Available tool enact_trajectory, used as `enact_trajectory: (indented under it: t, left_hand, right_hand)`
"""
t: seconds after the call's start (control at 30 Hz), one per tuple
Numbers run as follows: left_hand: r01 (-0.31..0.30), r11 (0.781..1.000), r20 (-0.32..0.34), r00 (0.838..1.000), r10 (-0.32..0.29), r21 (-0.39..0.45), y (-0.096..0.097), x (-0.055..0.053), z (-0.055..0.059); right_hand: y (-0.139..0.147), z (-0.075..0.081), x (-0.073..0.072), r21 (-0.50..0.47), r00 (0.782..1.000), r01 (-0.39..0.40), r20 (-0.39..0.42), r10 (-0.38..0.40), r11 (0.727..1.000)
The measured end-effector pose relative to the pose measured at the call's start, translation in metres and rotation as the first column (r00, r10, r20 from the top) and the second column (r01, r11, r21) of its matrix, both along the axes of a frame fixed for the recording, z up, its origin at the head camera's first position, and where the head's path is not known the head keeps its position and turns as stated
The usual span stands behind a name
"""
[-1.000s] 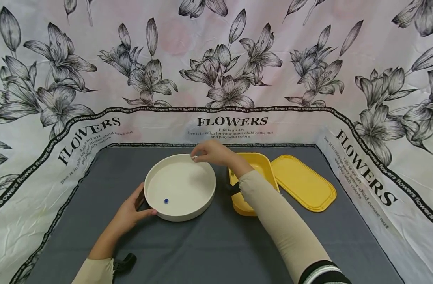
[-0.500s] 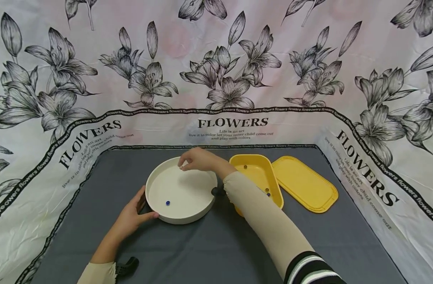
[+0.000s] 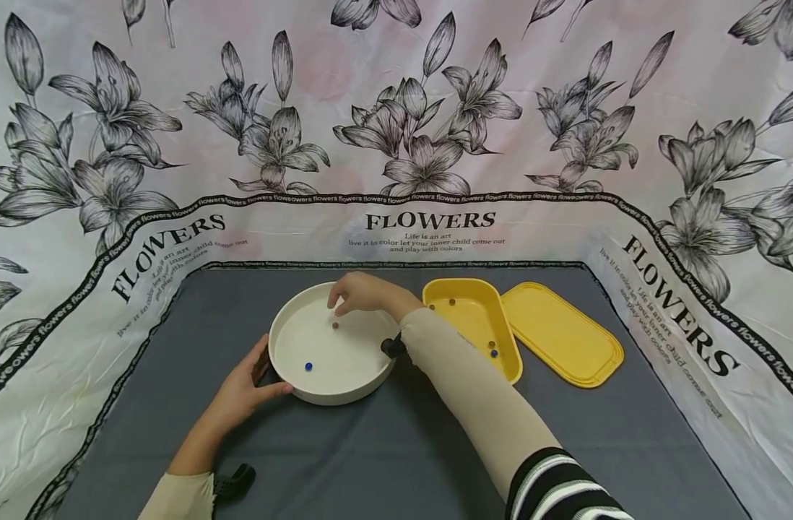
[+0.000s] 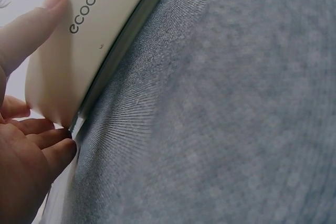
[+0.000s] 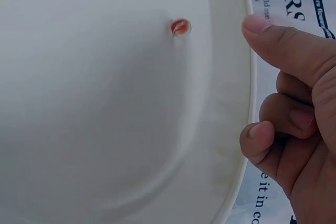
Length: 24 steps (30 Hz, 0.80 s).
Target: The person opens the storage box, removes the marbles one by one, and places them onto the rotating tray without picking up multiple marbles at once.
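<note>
A round cream tray [image 3: 357, 361] with a low wall stands left of the middle. My left hand [image 3: 243, 393] grips its left side, the thumb on the outer wall marked "ecoco" and the other fingers low at the edge, as the left wrist view shows. Over the tray's far part hovers my right hand [image 3: 364, 292], holding nothing, its thumb apart from the loosely curled fingers. Just below it on the tray floor is a clear marble with a red and white swirl [image 5: 180, 27]. A blue marble [image 3: 308, 367] lies nearer the tray's front.
To the right of the tray, a yellow box [image 3: 474, 310] holds several marbles, partly hidden by the right sleeve [image 3: 468, 397]. Its yellow lid [image 3: 565, 336] lies flat beside it. Grey cloth [image 3: 344, 462] covers the table, with a flowered white cloth behind.
My right hand has moved left and slightly toward me over the tray and let go of the red swirled marble, which is now on the tray floor. The left hand keeps its place.
</note>
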State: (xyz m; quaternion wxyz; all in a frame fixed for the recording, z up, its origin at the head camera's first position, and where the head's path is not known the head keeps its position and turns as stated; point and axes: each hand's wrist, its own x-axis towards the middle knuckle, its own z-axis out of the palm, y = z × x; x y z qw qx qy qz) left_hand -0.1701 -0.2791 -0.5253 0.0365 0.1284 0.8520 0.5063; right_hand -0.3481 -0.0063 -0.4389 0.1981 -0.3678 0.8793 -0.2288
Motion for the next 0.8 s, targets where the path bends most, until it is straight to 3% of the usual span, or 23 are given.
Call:
enact_trajectory:
  t: [0.27, 0.6, 0.8]
  left_hand:
    - [-0.011, 1.0, 0.011, 1.0, 0.011, -0.001, 0.002, 0.0, 0.001]
    - [-0.019, 1.0, -0.006, 1.0, 0.019, 0.024, 0.005, 0.003, 0.002]
    - [-0.024, 1.0, -0.005, 1.0, 0.024, 0.002, 0.002, 0.004, 0.006]
  right_hand:
    - [0.017, 0.009, 0.002, -0.012, 0.997, -0.019, -0.072, 0.019, 1.0]
    - [0.055, 0.039, 0.02, -0.013, 0.986, 0.017, -0.163, -0.019, 1.0]
    - [0.081, 0.045, 0.024, -0.011, 0.977, 0.041, -0.208, -0.042, 0.999]
